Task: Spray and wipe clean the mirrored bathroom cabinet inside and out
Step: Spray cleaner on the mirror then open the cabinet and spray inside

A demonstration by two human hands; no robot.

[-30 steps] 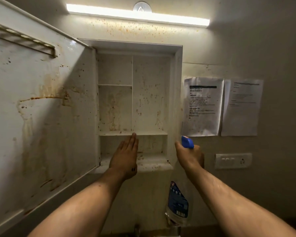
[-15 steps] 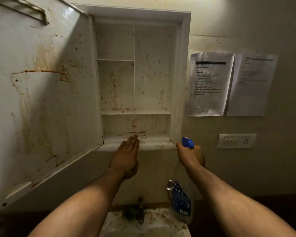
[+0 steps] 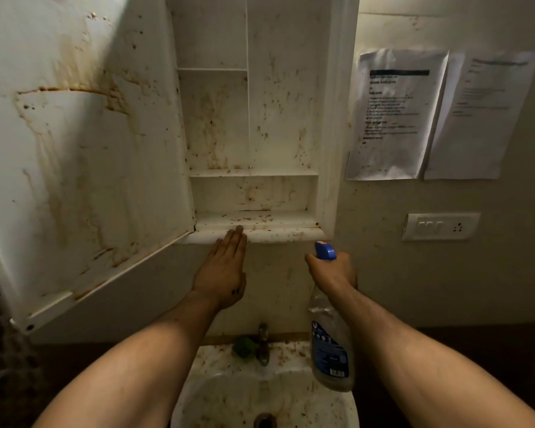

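From the head camera, the cabinet (image 3: 260, 118) hangs on the wall above the sink (image 3: 217, 396). Its door (image 3: 90, 149) is swung wide open to the left, and brown stains streak the door and the shelves. The left hand (image 3: 221, 270) is flat, fingers straight and together, with the fingertips at the front lip of the cabinet's bottom ledge. The right hand (image 3: 331, 271) grips the neck of the spray bottle (image 3: 329, 350), just below the cabinet's right corner. The blue nozzle shows above the hand and the clear body hangs over the sink. Two papers (image 3: 396, 118) and a switch plate (image 3: 440, 226) are on the wall to the right.
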